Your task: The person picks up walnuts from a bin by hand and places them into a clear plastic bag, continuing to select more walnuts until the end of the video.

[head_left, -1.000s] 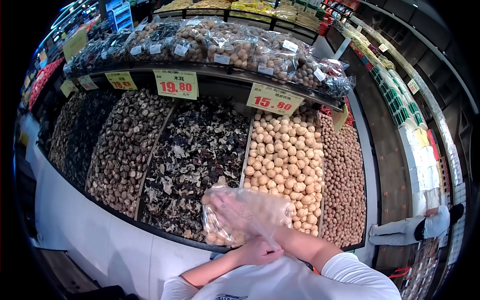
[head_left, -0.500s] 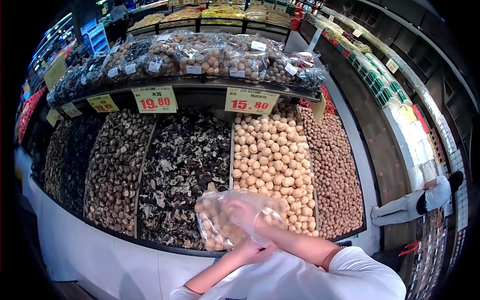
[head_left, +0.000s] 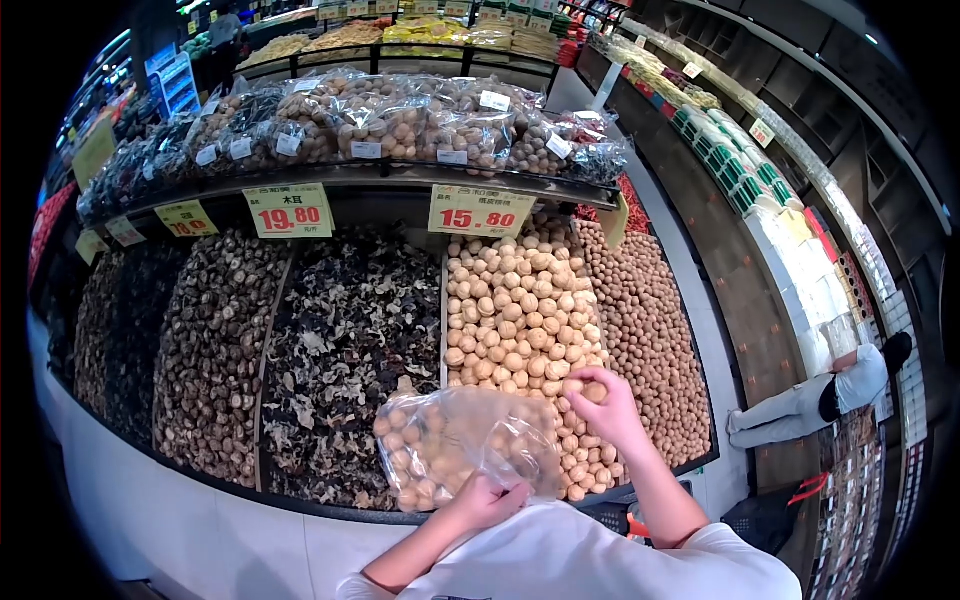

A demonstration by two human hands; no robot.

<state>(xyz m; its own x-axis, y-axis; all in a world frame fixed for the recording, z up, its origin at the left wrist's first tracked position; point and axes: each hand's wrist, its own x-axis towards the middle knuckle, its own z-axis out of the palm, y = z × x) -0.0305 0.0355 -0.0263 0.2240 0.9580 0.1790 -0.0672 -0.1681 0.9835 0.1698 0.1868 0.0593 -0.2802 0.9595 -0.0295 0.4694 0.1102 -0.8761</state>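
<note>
My left hand (head_left: 487, 502) grips the near edge of a clear plastic bag (head_left: 525, 425) with several walnuts inside. The bag rests over the front of the walnut bin and the neighbouring black fungus. To the right of the bag, my right hand (head_left: 612, 408) is over the walnut bin, its thumb and fingers closed on a walnut (head_left: 592, 392). Loose pale walnuts (head_left: 515, 300) fill the compartment ahead of my hands.
Dried black fungus (head_left: 350, 330) and dried mushrooms (head_left: 215, 350) lie to the left, small brown round goods (head_left: 645, 330) to the right. Above stands a shelf of bagged goods (head_left: 370, 120) with price signs (head_left: 482, 211). A person (head_left: 815, 400) is at the right-hand shelves.
My right hand has come out of the bag and moved right to the loose walnuts, where it now pinches one. My left hand still holds the bag. The whole view has shifted slightly.
</note>
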